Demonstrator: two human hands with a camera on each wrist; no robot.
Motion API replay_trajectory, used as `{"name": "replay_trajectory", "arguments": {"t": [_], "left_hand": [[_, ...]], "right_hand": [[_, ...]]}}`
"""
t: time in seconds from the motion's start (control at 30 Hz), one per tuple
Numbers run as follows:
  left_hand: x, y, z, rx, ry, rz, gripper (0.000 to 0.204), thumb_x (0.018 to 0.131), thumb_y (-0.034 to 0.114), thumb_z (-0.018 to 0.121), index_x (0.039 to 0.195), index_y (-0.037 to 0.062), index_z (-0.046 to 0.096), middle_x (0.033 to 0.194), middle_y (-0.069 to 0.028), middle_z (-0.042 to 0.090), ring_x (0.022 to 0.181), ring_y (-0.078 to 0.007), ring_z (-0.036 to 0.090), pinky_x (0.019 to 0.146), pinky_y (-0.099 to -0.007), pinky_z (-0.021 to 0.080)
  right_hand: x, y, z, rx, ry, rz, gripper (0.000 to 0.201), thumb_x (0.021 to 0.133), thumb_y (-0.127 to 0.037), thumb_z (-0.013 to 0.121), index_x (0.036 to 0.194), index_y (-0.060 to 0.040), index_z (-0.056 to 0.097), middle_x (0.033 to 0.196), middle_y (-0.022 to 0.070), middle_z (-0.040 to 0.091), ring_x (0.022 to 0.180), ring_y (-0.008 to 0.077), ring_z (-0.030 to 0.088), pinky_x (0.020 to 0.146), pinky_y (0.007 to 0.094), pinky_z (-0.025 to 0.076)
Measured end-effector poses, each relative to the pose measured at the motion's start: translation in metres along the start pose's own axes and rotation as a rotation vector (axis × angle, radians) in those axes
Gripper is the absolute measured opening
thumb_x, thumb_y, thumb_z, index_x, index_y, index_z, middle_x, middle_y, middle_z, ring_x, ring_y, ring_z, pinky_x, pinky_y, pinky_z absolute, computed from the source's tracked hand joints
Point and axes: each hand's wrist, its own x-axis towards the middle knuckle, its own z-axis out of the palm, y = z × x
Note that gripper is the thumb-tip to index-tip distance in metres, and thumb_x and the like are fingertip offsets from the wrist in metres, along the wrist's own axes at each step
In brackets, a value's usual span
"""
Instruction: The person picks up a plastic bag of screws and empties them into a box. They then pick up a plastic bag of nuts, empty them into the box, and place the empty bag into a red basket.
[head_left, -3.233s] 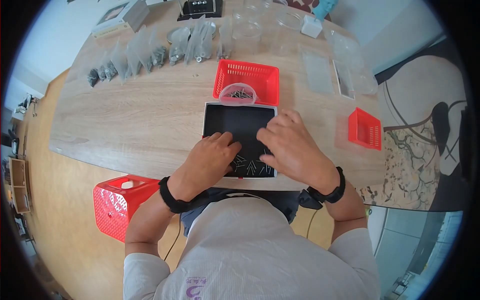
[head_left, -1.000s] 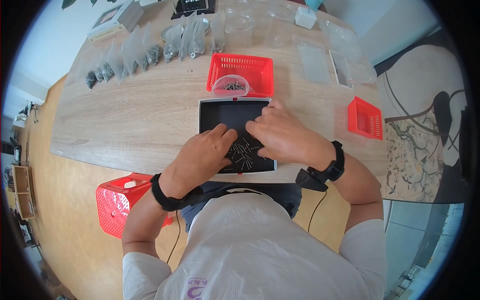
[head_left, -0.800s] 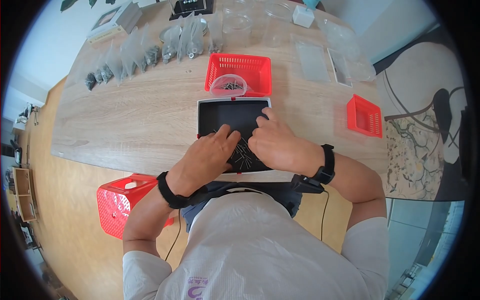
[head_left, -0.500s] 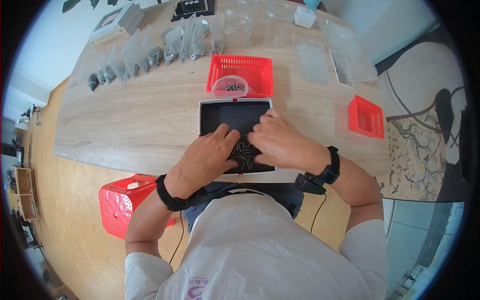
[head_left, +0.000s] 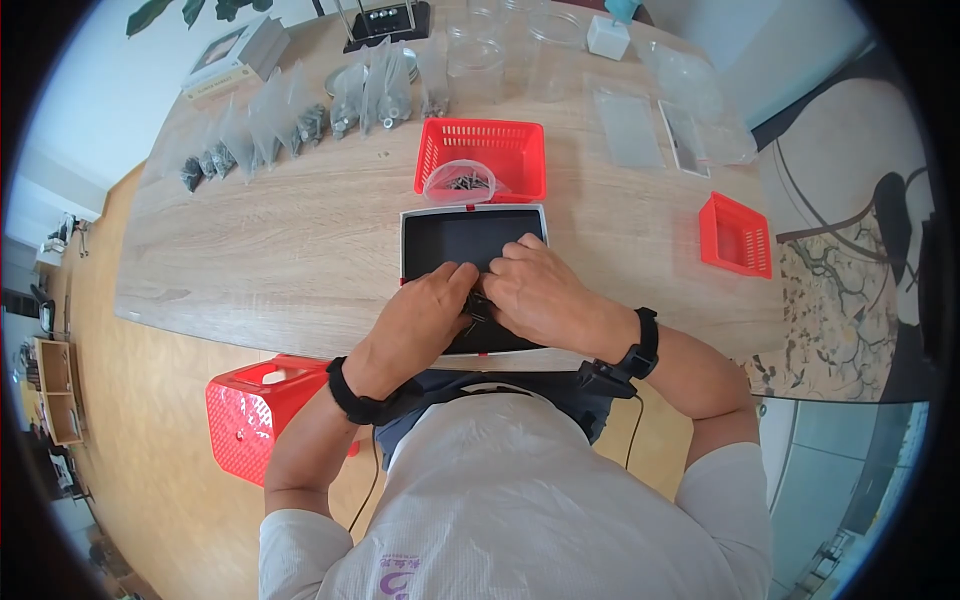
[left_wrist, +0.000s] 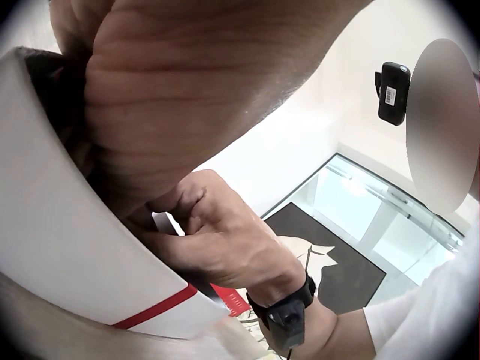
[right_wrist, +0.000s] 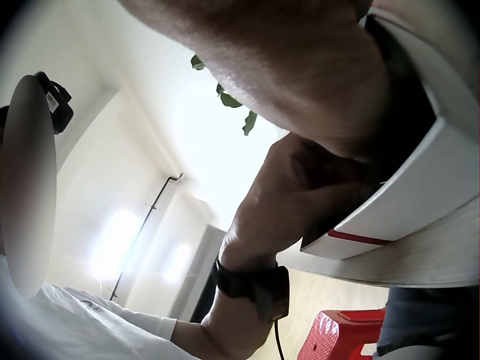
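Observation:
A shallow white box (head_left: 403,245) with a black lining lies at the table's front edge. Inside its near half, slim metal screws (head_left: 480,308) are bunched between my two hands. My left hand (head_left: 420,312) reaches in from the left, thumb and fingers pointing down at the bunch. From the right comes my right hand (head_left: 540,290), fingers bent, its fingertips right by the left hand's. Both wrist views show the hands, left (left_wrist: 172,97) and right (right_wrist: 300,82), dipping over the box wall, which hides the fingertips. I cannot tell whether either hand grips the screws.
Behind the box stands a red basket (head_left: 530,165), a plastic bag of screws (head_left: 465,183) at its front. Several bags of hardware (head_left: 310,125) line the back left, with clear jars (head_left: 475,75) beside them. A smaller red basket (head_left: 735,235) sits at the right.
My right hand has moved left, close to my left hand. The screws, spread over the lining earlier, are now bunched between the hands and mostly covered by them.

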Motion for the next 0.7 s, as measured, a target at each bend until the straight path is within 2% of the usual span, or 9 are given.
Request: {"name": "replay_trajectory", "arguments": {"t": [0.17, 0.3, 0.43, 0.53, 0.63, 0.7], "left_hand": [[0.000, -0.005, 0.008, -0.038, 0.040, -0.011, 0.034, 0.084, -0.004, 0.073, 0.112, 0.0010, 0.054, 0.102, -0.0201, 0.065, 0.096, -0.0436, 0.068, 0.081, -0.0502, 0.055], [-0.001, -0.008, 0.015, -0.079, 0.096, -0.019, 0.029, 0.086, -0.005, 0.065, 0.112, 0.0010, 0.053, 0.096, -0.0213, 0.066, 0.095, -0.0428, 0.068, 0.080, -0.0505, 0.056], [0.001, -0.007, 0.014, -0.125, 0.151, -0.012, 0.027, 0.086, -0.006, 0.063, 0.111, 0.0006, 0.054, 0.095, -0.0215, 0.068, 0.093, -0.0433, 0.068, 0.080, -0.0507, 0.056], [-0.001, -0.006, 0.012, -0.190, 0.175, -0.039, 0.022, 0.088, -0.005, 0.065, 0.108, 0.0007, 0.057, 0.101, -0.0204, 0.069, 0.096, -0.0444, 0.068, 0.081, -0.0487, 0.055], [-0.005, -0.002, 0.003, -0.318, 0.254, -0.013, 0.021, 0.090, -0.004, 0.067, 0.109, -0.0003, 0.058, 0.098, -0.0200, 0.070, 0.093, -0.0420, 0.070, 0.080, -0.0447, 0.057], [-0.008, -0.001, -0.001, -0.412, 0.277, -0.063, 0.020, 0.092, -0.003, 0.069, 0.110, -0.0009, 0.059, 0.096, -0.0193, 0.071, 0.091, -0.0379, 0.073, 0.080, -0.0407, 0.057]], "right_hand": [[-0.002, 0.000, -0.013, 0.089, 0.037, 0.008, 0.014, 0.079, -0.015, 0.077, 0.079, -0.0060, 0.067, 0.080, 0.0086, 0.063, 0.087, 0.0286, 0.061, 0.085, 0.0417, 0.044], [-0.004, 0.000, -0.032, 0.269, -0.017, 0.098, 0.012, 0.081, -0.014, 0.073, 0.079, -0.0060, 0.064, 0.077, 0.0090, 0.062, 0.082, 0.0295, 0.059, 0.084, 0.0417, 0.044], [-0.002, 0.002, -0.039, 0.423, -0.032, 0.158, 0.014, 0.084, -0.014, 0.072, 0.078, -0.0052, 0.063, 0.075, 0.0085, 0.063, 0.078, 0.0299, 0.060, 0.081, 0.0419, 0.044], [0.001, 0.003, -0.039, 0.487, -0.035, 0.180, 0.015, 0.085, -0.015, 0.072, 0.078, -0.0043, 0.063, 0.075, 0.0087, 0.064, 0.076, 0.0304, 0.060, 0.079, 0.0420, 0.045], [0.007, 0.001, -0.044, 0.509, -0.002, 0.198, 0.016, 0.083, -0.013, 0.071, 0.075, -0.0031, 0.061, 0.073, 0.0113, 0.066, 0.072, 0.0317, 0.062, 0.077, 0.0430, 0.046], [0.010, 0.000, -0.047, 0.513, 0.025, 0.201, 0.016, 0.084, -0.012, 0.072, 0.076, -0.0028, 0.062, 0.073, 0.0110, 0.066, 0.072, 0.0314, 0.062, 0.076, 0.0428, 0.046]]}}
